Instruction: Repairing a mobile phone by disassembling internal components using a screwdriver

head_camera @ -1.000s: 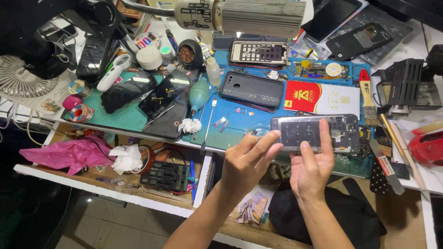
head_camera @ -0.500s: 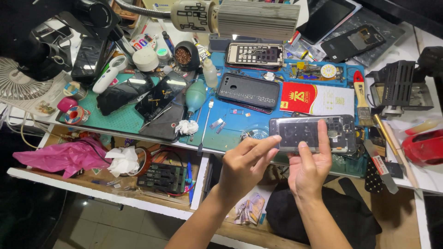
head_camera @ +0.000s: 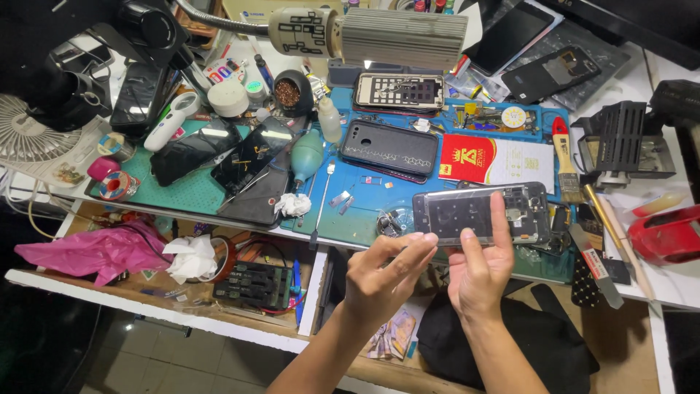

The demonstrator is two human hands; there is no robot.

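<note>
An opened phone (head_camera: 467, 213) with its insides showing lies on the blue work mat (head_camera: 361, 219), near the bench's front edge. My right hand (head_camera: 477, 273) holds it: the index finger lies across its top and the thumb presses its near edge. My left hand (head_camera: 383, 277) hovers just left of it, fingers bunched, with the tips at the phone's near-left corner. Whether those fingers pinch something small is hidden.
A black phone case (head_camera: 390, 149), a red-and-white card (head_camera: 496, 157), a brush (head_camera: 563, 157), a teal air blower (head_camera: 306, 155) and dark phone screens (head_camera: 219, 157) crowd the mats. A lamp head (head_camera: 405, 36) hangs over the back. An open drawer (head_camera: 255, 284) and a black bag (head_camera: 525, 343) sit below.
Both hands stay at the opened phone. My left fingers drew back a little, then returned to its near-left corner. The view drifted slightly.
</note>
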